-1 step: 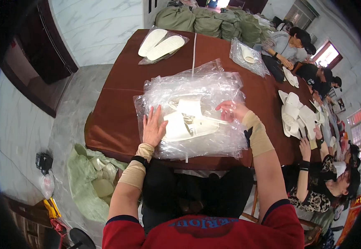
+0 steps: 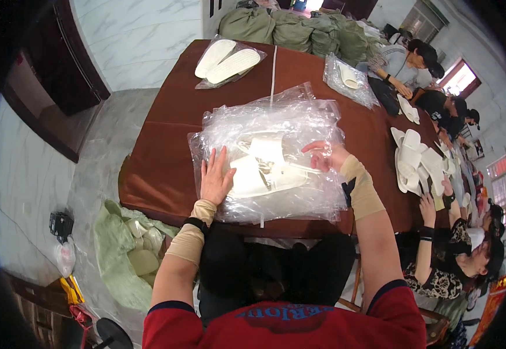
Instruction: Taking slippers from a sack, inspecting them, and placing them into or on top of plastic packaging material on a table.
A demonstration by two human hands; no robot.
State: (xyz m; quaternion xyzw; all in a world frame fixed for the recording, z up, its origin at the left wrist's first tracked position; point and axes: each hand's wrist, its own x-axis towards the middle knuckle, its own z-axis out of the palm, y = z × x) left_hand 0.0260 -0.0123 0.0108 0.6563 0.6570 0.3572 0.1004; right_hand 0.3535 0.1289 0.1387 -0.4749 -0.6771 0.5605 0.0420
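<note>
A stack of clear plastic bags [image 2: 276, 125] lies on the brown table [image 2: 166, 134] in front of me, with white slippers [image 2: 264, 168] showing through the top bag. My left hand [image 2: 215, 177] rests flat with fingers spread on the left part of the bags. My right hand [image 2: 323, 156] is at the right side of the stack, its fingers pinched on the clear plastic of the top bag.
A bagged pair of white slippers [image 2: 224, 61] lies at the table's far left, another bagged pair [image 2: 349, 77] at the far right. Loose white slippers [image 2: 419, 157] are piled to the right, where several people sit. Green sacks [image 2: 299, 29] stand behind; an open green sack [image 2: 128, 250] sits on the floor.
</note>
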